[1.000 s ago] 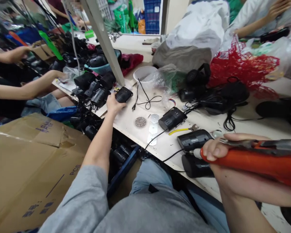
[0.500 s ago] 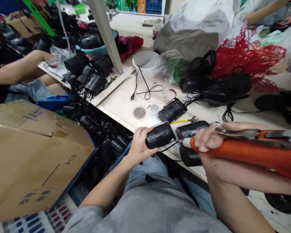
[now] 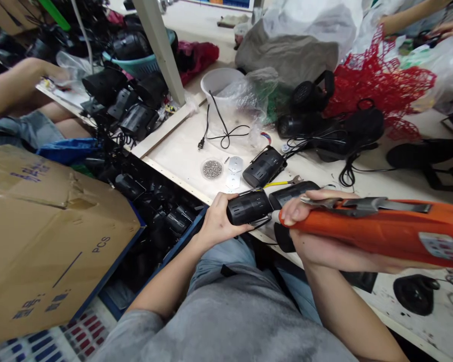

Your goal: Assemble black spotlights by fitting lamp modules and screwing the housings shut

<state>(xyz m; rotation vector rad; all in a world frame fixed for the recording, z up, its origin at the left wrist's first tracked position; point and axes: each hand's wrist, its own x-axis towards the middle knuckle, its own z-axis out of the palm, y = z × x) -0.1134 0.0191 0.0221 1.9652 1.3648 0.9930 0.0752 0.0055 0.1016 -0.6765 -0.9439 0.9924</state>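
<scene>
My left hand (image 3: 222, 221) is wrapped round a black cylindrical lamp housing (image 3: 249, 207), which I hold at the table's front edge. In my right hand (image 3: 298, 216) lies an orange power screwdriver (image 3: 366, 226) with a metal lever along its top. Its tip points left and meets the right end of the housing; the exact contact is hidden. Behind the held housing lie two more black housings, one standing upper right (image 3: 264, 167) and another (image 3: 292, 193) partly covered by my right hand. Yellow-handled pliers (image 3: 283, 184) rest between them.
A round dish of small screws (image 3: 212, 169) and flat metal plates (image 3: 234, 173) lie on the table. Behind them stand a white bucket (image 3: 221, 83) and a black plug cable (image 3: 226, 136). A large cardboard box (image 3: 56, 241) blocks the left. Another person's arm (image 3: 18, 85) is at upper left.
The screwdriver has moved left and levelled out, its tip now up against the housing's end. My left hand keeps hold of the housing. The whole view has shifted slightly.
</scene>
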